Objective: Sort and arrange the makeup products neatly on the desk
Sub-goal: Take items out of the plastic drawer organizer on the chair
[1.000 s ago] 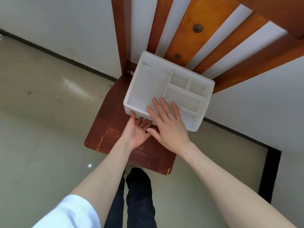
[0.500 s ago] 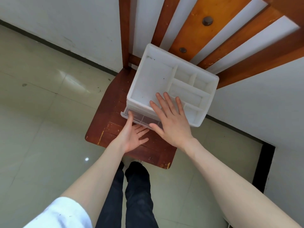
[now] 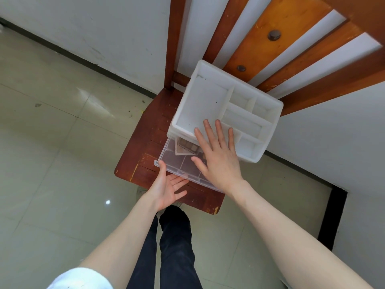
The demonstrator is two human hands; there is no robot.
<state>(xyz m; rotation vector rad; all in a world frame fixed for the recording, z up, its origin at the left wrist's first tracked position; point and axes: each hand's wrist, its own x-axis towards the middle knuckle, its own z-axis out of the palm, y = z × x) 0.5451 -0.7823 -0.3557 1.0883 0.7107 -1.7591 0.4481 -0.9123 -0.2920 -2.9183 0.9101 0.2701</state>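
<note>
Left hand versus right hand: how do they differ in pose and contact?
The left hand is palm-up at the clear drawer front, thumb on its corner; the right hand lies palm-down, fingers flat on the white organizer. Both have straight fingers.

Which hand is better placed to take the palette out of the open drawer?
Probably the right hand: it lies flat on the organizer, directly above the palette. The left hand is under the drawer front, supporting it.
</note>
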